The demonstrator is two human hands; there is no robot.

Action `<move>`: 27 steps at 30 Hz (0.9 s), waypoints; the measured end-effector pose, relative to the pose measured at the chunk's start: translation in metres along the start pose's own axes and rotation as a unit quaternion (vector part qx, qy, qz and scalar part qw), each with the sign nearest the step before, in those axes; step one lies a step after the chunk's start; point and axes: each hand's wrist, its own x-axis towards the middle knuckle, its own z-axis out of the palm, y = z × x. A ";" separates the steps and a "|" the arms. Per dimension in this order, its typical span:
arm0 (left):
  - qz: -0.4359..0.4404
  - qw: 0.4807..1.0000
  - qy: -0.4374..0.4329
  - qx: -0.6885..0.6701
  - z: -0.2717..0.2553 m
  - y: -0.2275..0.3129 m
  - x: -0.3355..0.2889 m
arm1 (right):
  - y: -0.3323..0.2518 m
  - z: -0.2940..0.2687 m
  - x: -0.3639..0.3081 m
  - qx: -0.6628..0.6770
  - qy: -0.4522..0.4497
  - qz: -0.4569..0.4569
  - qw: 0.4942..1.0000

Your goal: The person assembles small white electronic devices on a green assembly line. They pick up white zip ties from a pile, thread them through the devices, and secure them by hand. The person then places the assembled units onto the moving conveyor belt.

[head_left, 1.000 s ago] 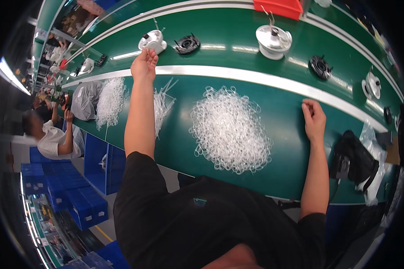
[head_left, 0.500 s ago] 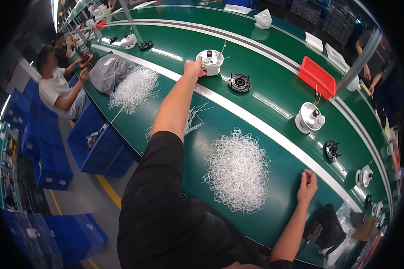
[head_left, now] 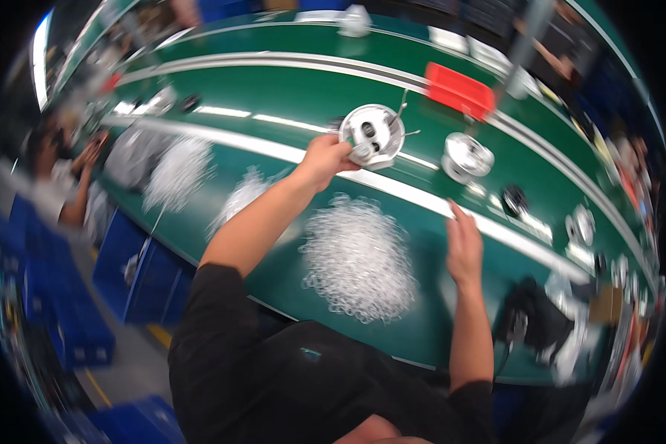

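Head view: the left hand (head_left: 324, 159) is stretched far forward over the green belt (head_left: 274, 96) and its fingers are closed on the near rim of a round white part (head_left: 372, 135). The part lies just beyond the hand and a little to the right, lifted or tilted so that its open face looks at the camera; thin wires stick out from its far side. The right hand (head_left: 462, 248) is much nearer to the body, flat on the table with fingers loosely spread, and it holds nothing. Between the two hands lies a heap of clear rings (head_left: 359, 255), closer to the right hand. A second white part (head_left: 466, 157) stands on the belt, right of the held one.
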 end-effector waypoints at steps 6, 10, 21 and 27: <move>-0.122 0.982 -0.132 0.065 0.104 -0.026 -0.048 | -0.016 -0.008 0.003 0.007 0.075 0.072 0.995; -0.151 0.966 -0.183 0.104 0.135 -0.048 -0.056 | 0.008 -0.028 -0.013 -0.071 0.131 0.090 0.985; -0.227 0.930 -0.242 0.156 0.169 -0.067 -0.068 | 0.043 -0.051 -0.018 0.150 0.137 0.159 0.966; -0.217 0.931 -0.255 0.144 0.161 -0.069 -0.061 | 0.048 -0.060 -0.009 0.366 0.068 0.236 0.898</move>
